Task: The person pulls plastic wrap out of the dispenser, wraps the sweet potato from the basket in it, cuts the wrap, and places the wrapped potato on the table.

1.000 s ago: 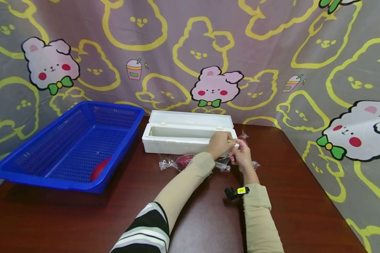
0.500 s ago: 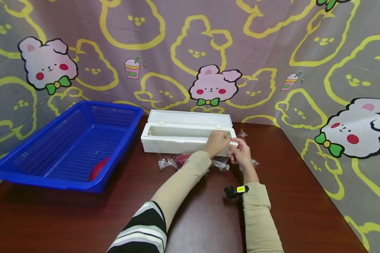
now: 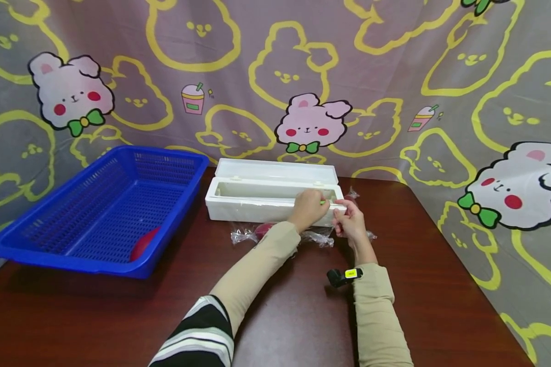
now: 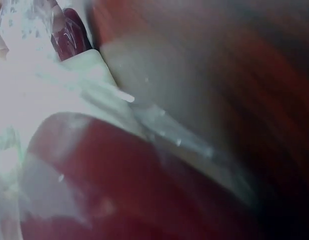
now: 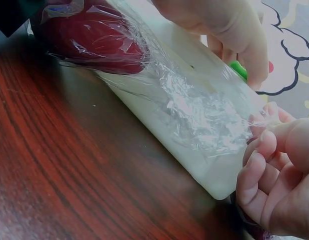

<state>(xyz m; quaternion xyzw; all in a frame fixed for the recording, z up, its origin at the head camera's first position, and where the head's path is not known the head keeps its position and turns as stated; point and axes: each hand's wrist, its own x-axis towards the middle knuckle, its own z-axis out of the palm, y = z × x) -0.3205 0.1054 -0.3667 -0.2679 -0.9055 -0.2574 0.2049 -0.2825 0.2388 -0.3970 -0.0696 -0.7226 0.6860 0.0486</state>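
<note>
A long white box (image 3: 239, 210), its lid raised, looks like a cling film dispenser. My left hand (image 3: 308, 209) pinches a small green piece (image 3: 323, 202), seemingly a slide cutter, on the box's front edge. At the box's right end my right hand (image 3: 350, 223) pinches clear plastic film (image 5: 199, 117), which hangs crinkled down the front in the right wrist view. Partly hidden by my left forearm, a smooth dark red, rounded thing (image 3: 265, 230) lies in film before the box. It fills much of the blurred left wrist view, where a second dark red thing (image 4: 72, 40) shows.
On the left stands a big blue plastic basket (image 3: 197, 173) with a red rounded thing (image 3: 143, 245) at its near corner. A patterned curtain (image 3: 239, 76) hangs right behind the box and along both sides of the brown table (image 3: 441, 285).
My left hand and the green piece have slid left along the box's front edge, away from the right hand. The right hand keeps its place at the box's right end.
</note>
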